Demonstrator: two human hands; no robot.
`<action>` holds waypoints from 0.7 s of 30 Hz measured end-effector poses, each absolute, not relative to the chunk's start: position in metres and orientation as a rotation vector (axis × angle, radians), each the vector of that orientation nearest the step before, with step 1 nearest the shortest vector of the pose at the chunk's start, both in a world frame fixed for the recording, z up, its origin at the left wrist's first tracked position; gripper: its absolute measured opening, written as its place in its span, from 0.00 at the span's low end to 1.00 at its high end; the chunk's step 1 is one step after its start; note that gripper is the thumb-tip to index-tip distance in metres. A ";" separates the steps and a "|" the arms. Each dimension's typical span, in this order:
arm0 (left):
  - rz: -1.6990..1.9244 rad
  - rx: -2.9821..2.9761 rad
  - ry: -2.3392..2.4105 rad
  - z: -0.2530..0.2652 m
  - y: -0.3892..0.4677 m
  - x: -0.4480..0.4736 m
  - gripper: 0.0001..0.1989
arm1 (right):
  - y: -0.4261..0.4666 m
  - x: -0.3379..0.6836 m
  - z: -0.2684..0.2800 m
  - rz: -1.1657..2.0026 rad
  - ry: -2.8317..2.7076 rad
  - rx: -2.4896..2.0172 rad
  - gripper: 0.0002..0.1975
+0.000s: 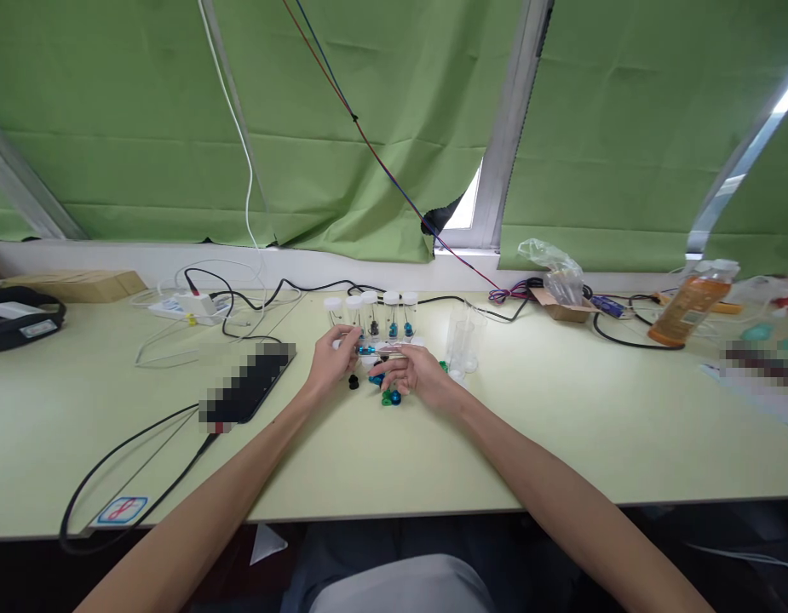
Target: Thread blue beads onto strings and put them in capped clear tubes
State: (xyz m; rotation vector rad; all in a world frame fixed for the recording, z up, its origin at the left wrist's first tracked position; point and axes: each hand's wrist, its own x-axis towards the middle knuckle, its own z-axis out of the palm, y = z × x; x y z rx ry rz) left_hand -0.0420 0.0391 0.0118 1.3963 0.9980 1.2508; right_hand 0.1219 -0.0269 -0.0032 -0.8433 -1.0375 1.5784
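My left hand [331, 358] pinches a small blue piece [366, 350] between thumb and fingers. Level with it, my right hand [417, 373] grips a slim clear tube [388, 349] lying sideways, its other fingers spread below. The blue piece is at the tube's left end; whether it sits inside cannot be made out. Just behind my hands stands a row of white-capped clear tubes [392, 317], several with blue or black pieces inside. Under and in front of my fingers lie loose small parts: a black one [353, 382], a green one [387, 398] and a blue one [395, 398].
Uncapped clear tubes [461, 340] stand right of my right hand. A phone [256, 383] with a black cable lies at left, near a power strip [189, 305]. At right are a cardboard box [563, 308] with a plastic bag and a tilted orange drink bottle [693, 305].
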 end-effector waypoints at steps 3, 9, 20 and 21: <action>1.238 1.421 0.992 0.012 0.040 -0.044 0.17 | -0.028 0.122 -0.003 1.594 -1.024 -0.844 0.11; 1.228 1.453 1.006 0.012 0.041 -0.046 0.18 | -0.027 0.123 -0.006 1.568 -1.023 -0.819 0.07; 1.244 1.485 1.023 0.013 0.042 -0.048 0.17 | -0.028 0.123 -0.006 1.553 -1.005 -0.864 0.08; 1.243 1.492 1.027 0.013 0.042 -0.048 0.17 | -0.028 0.123 -0.006 1.553 -1.005 -0.867 0.08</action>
